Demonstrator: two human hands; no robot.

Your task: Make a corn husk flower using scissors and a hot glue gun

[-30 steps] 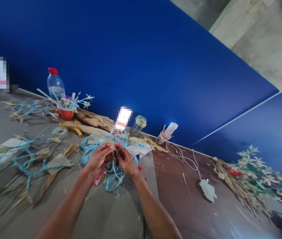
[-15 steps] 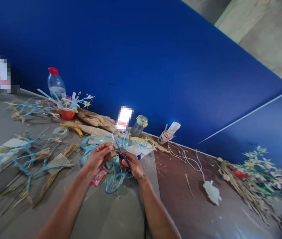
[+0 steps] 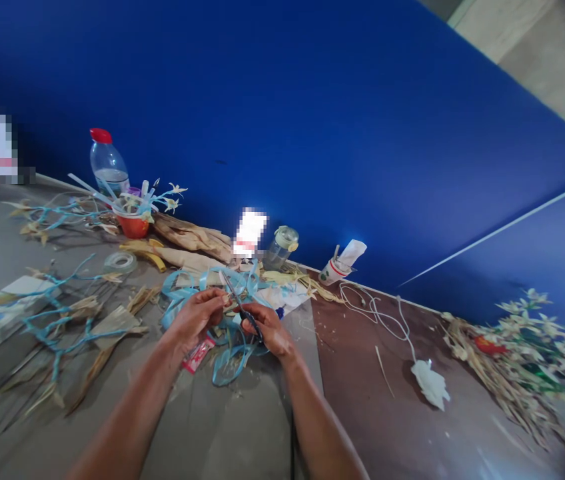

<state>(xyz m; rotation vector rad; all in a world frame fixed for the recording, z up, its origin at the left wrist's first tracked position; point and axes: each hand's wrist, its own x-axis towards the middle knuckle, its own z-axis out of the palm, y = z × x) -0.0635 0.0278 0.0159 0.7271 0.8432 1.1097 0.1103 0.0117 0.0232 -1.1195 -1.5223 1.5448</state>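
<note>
My right hand (image 3: pixel 266 328) is closed on the black handles of a pair of scissors (image 3: pixel 238 304), whose blades point up and to the left. My left hand (image 3: pixel 195 316) pinches a small pale strip of dried husk right at the blades. Both hands hover over a loose tangle of light blue ribbon (image 3: pixel 222 353) on the grey table (image 3: pixel 212 433). A small red packet (image 3: pixel 196 355) lies just under my left hand.
At the back left stand a red-capped water bottle (image 3: pixel 106 165) and an orange cup (image 3: pixel 132 223) of blue stems. Dried husks (image 3: pixel 190 238), a tape roll (image 3: pixel 119 261), a glass jar (image 3: pixel 280 245), a paper cup (image 3: pixel 336 264), a white cord (image 3: pixel 377 313) and straw flowers (image 3: pixel 512 353) lie around. A blue wall rises behind.
The scissors have swung from pointing down between my hands to blades raised and angled left. My right hand has shifted a little right. The view has drifted slightly.
</note>
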